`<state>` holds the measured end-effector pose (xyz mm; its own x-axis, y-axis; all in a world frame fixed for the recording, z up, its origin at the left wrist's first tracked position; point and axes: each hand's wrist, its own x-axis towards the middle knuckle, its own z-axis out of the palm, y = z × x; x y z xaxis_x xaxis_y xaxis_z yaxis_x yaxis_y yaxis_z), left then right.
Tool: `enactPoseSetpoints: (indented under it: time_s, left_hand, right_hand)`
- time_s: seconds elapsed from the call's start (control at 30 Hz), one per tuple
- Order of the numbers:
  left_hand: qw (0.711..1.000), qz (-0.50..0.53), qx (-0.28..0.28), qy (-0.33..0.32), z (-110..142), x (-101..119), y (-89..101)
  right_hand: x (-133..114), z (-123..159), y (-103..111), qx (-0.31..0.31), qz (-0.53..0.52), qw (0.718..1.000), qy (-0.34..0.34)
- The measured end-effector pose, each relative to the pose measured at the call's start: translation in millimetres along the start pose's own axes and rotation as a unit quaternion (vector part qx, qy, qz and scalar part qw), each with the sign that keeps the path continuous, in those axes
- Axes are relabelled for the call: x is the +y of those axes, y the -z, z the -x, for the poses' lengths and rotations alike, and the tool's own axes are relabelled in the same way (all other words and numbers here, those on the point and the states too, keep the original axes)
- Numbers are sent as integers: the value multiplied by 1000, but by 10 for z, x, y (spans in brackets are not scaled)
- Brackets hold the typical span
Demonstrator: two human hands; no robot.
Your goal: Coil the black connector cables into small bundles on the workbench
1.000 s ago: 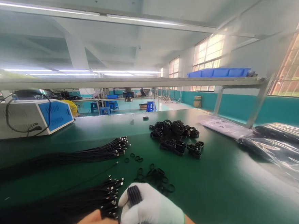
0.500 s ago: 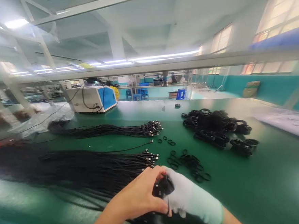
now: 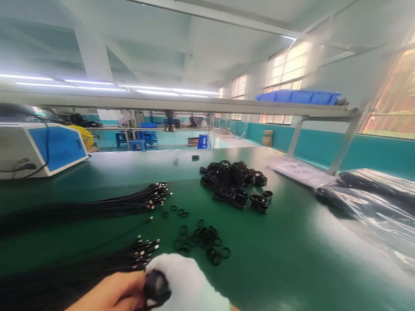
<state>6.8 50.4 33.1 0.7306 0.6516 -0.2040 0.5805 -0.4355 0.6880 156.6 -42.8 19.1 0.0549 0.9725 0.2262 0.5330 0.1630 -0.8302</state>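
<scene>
My bare L hand grips a round, black, coiled cable btwn both hands; my R hand in white fabric glove touches it, fingers hidden, can't tell grip. Smooth, glossy green tabletop, thin black rings nearby; teal-and-white wall w/ windows.

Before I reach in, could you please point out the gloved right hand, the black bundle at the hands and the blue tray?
Gloved right hand [image 3: 184, 287]: head view, middle of the glove.
Black bundle [image 3: 151, 283]: head view, its dark left part.
Blue tray [image 3: 299, 98]: head view, its side wall.
</scene>
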Motion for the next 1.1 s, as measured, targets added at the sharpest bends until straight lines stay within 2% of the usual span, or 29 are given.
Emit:
enactPoseSetpoints:
  time_s: [0.07, 0.1, 0.17, 0.23, 0.3, 0.33, 0.37, 0.43, 0.47, 0.53, 0.63, 0.7, 0.83, 0.97, 1.07, 1.1]
  left_hand:
    - [999, -23, -12, -22, 70, 100, 61]
    - [999, -41, -15, -23, 116, 139, 83]
    - [998, -61, -9, -16, 211, 184, 99]
    - [998, -65, -14, -9, 292, 199, 75]
    - [998, -58, -20, -5, 348, 208, 21]
    - [998, -56, -25, -7, 365, 215, -7]
    - [998, -52, -33, -11, 374, 221, -30]
    - [998, -17, -68, -4, 380, 232, -45]
    - [996, 25, -86, 6, 382, 235, -35]
    - [982, 155, -101, 21, 389, 240, 5]
    - [940, 338, -44, 4, 402, 256, 46]
    - [920, 393, 3, -5, 393, 277, 24]
    - [908, 415, 51, -11, 320, 333, -92]
    - [901, 427, 72, -8, 225, 358, -196]
    - [891, 447, 72, -25, 200, 340, -213]
    - [892, 443, 88, -33, 209, 337, -198]
  right_hand:
    - [-8, 72, 71, 12, -64, 998, 13]
    - [4, 99, 114, -35, -123, 992, -19]
    - [56, 110, 186, -181, -220, 953, -106]
    - [103, 80, 207, -123, -210, 964, -104]
    - [112, 64, 178, -110, -237, 961, -86]
    - [104, 71, 152, -139, -285, 945, -78]
    - [93, 85, 123, -183, -352, 915, -70]
    - [79, 123, 67, -243, -486, 838, -49]
    - [80, 141, 45, -251, -533, 807, -36]
    - [102, 165, 17, -252, -579, 775, -20]
    - [154, 175, -1, -256, -579, 774, -15]
    - [176, 173, -9, -257, -573, 778, -13]
    - [170, 164, -19, -253, -563, 787, -13]
    - [173, 153, -21, -244, -559, 792, -16]
    - [191, 136, -14, -226, -563, 795, -12]
    - [193, 129, -10, -221, -564, 795, -14]
